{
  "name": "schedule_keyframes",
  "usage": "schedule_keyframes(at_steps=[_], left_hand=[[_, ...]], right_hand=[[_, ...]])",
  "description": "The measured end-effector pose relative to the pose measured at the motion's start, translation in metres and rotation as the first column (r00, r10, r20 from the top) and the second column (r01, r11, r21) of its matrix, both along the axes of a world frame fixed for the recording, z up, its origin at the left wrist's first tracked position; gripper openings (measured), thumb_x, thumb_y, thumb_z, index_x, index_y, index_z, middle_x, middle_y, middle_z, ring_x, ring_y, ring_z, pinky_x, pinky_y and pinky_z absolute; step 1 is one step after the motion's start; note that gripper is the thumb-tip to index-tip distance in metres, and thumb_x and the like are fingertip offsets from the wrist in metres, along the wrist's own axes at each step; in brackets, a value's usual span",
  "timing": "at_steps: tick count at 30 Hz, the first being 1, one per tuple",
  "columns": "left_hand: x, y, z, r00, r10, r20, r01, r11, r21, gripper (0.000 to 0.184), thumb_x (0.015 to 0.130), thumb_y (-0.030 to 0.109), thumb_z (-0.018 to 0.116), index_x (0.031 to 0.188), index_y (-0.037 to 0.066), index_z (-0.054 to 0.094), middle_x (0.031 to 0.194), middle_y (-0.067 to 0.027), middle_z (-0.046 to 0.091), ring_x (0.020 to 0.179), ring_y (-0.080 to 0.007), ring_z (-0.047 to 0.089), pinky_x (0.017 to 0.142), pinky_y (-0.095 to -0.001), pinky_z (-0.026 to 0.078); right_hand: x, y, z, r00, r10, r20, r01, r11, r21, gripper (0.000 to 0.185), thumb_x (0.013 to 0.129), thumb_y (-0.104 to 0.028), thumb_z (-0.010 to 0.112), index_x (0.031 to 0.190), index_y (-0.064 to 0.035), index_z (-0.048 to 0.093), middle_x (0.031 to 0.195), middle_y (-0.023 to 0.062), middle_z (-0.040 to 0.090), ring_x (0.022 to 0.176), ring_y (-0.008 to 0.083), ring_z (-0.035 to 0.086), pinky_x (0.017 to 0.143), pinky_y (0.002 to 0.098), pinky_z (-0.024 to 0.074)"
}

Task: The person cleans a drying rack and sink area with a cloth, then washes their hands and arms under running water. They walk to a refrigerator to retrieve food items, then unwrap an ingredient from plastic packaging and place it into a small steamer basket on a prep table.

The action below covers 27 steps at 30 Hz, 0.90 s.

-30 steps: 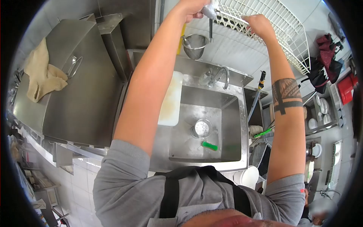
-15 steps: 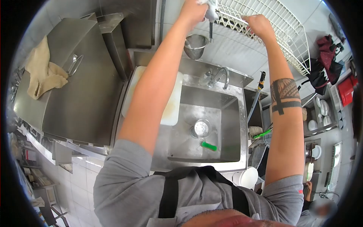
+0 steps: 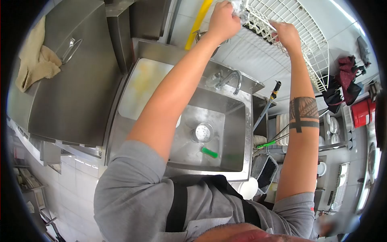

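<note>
Basically both hands up at white wire rack (image 3: pixel 296 14), by tiled wall above stainless-steel sink (image 3: pixel 234 133).
L hand (image 3: pixel 225 22): grip closed on crumpled whitish wad (image 3: pixel 240 7) at rack's L end, mat'l unclear. R hand (image 3: pixel 288 36): grip closed on front rim. Round see-through container (image 3: pixel 202 133) + green oblong item (image 3: pixel 209 152) in sink.

Quantities are: one left hand (image 3: pixel 225 23), one right hand (image 3: pixel 288 37), one rack (image 3: pixel 298 17), one whitish wad (image 3: pixel 238 8), one sink (image 3: pixel 217 121), one faucet (image 3: pixel 231 77), one board (image 3: pixel 146 82), one towel (image 3: pixel 35 64), one red container (image 3: pixel 362 112).
</note>
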<state>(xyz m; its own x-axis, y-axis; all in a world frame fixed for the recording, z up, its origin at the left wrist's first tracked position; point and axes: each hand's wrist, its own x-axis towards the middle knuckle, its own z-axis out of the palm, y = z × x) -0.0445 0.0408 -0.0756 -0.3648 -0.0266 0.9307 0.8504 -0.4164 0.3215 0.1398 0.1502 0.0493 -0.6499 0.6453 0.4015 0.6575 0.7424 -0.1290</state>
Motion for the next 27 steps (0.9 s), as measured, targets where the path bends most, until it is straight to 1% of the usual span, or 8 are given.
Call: schedule_keyframes(at_steps=[7, 9, 12, 17, 19, 22, 25, 27], left_hand=[[-0.004, 0.013, -0.033, 0.983, -0.090, 0.159, 0.124, 0.969, -0.214, 0.019, 0.076, 0.003, 0.058, 0.092, -0.005, 0.062, 0.103, -0.0217, 0.065, 0.097, -0.0423, 0.060, 0.089, -0.0486, 0.050], [-0.004, 0.017, -0.029, 0.972, -0.109, 0.210, 0.144, 0.977, -0.160, 0.020, 0.078, 0.005, 0.058, 0.096, 0.000, 0.065, 0.098, -0.0221, 0.069, 0.085, -0.0402, 0.065, 0.073, -0.0452, 0.051], [0.003, 0.006, -0.025, 0.890, -0.238, 0.388, 0.295, 0.951, -0.094, 0.011, 0.075, 0.001, 0.057, 0.084, -0.005, 0.059, 0.092, -0.0248, 0.065, 0.086, -0.0455, 0.062, 0.079, -0.0505, 0.051], [-0.002, 0.006, 0.007, 0.919, -0.319, 0.229, 0.296, 0.946, 0.131, 0.020, 0.087, 0.007, 0.060, 0.101, -0.004, 0.068, 0.092, -0.0259, 0.069, 0.091, -0.0464, 0.065, 0.080, -0.0498, 0.053], [0.005, 0.000, 0.008, 0.929, -0.205, 0.307, 0.211, 0.977, 0.016, 0.012, 0.075, 0.000, 0.057, 0.086, -0.003, 0.061, 0.089, -0.0256, 0.065, 0.081, -0.0473, 0.061, 0.075, -0.0521, 0.051], [0.020, 0.025, -0.043, 0.885, -0.238, 0.399, 0.241, 0.969, 0.043, 0.021, 0.078, 0.003, 0.059, 0.098, 0.000, 0.068, 0.083, -0.0225, 0.068, 0.078, -0.0379, 0.068, 0.069, -0.0436, 0.052], [0.036, 0.042, -0.087, 0.931, -0.268, 0.247, 0.306, 0.943, -0.129, 0.023, 0.076, -0.001, 0.055, 0.096, -0.001, 0.067, 0.092, -0.0254, 0.066, 0.088, -0.0467, 0.064, 0.077, -0.0503, 0.051], [0.035, 0.044, -0.090, 0.821, -0.249, 0.515, 0.311, 0.950, -0.038, 0.023, 0.083, 0.003, 0.059, 0.104, 0.001, 0.069, 0.097, -0.0214, 0.070, 0.090, -0.0362, 0.068, 0.079, -0.0409, 0.053]], right_hand=[[-0.002, -0.015, 0.002, 0.992, -0.124, -0.026, 0.123, 0.991, -0.046, 0.049, 0.097, -0.046, 0.054, 0.096, -0.0032, 0.076, 0.082, 0.0133, 0.073, 0.074, 0.0262, 0.069, 0.078, 0.0419, 0.0535], [-0.001, -0.019, 0.003, 0.998, -0.058, -0.006, 0.058, 0.998, 0.004, 0.044, 0.097, -0.043, 0.054, 0.100, -0.0059, 0.077, 0.084, 0.0119, 0.073, 0.074, 0.0252, 0.069, 0.077, 0.0416, 0.0534], [0.001, -0.017, 0.001, 0.999, -0.036, 0.018, 0.036, 0.998, 0.044, 0.037, 0.097, -0.036, 0.054, 0.109, -0.0098, 0.077, 0.084, 0.0104, 0.074, 0.073, 0.0246, 0.069, 0.077, 0.0403, 0.0541], [-0.001, -0.014, 0.002, 0.992, -0.100, 0.071, 0.099, 0.995, 0.029, 0.034, 0.097, -0.023, 0.051, 0.124, -0.0161, 0.072, 0.087, 0.0091, 0.074, 0.072, 0.0225, 0.070, 0.076, 0.0383, 0.0552], [0.001, -0.006, 0.000, 0.987, -0.051, 0.154, 0.031, 0.991, 0.133, 0.036, 0.097, -0.021, 0.051, 0.127, -0.0161, 0.070, 0.087, 0.0093, 0.073, 0.072, 0.0222, 0.070, 0.075, 0.0379, 0.0550], [0.001, 0.012, -0.005, 0.977, 0.038, 0.209, -0.086, 0.971, 0.222, 0.036, 0.096, -0.018, 0.052, 0.127, -0.0165, 0.070, 0.085, 0.0092, 0.074, 0.069, 0.0223, 0.069, 0.069, 0.0383, 0.0544], [0.002, 0.006, 0.001, 0.988, 0.009, 0.152, -0.018, 0.998, 0.058, 0.037, 0.099, -0.033, 0.054, 0.119, -0.0109, 0.075, 0.097, 0.0114, 0.075, 0.063, 0.0185, 0.066, 0.063, 0.0322, 0.0543], [-0.002, 0.002, 0.004, 0.998, 0.006, 0.062, -0.006, 1.000, -0.004, 0.035, 0.098, -0.030, 0.054, 0.119, -0.0110, 0.074, 0.091, 0.0112, 0.074, 0.063, 0.0189, 0.066, 0.064, 0.0338, 0.0538]])
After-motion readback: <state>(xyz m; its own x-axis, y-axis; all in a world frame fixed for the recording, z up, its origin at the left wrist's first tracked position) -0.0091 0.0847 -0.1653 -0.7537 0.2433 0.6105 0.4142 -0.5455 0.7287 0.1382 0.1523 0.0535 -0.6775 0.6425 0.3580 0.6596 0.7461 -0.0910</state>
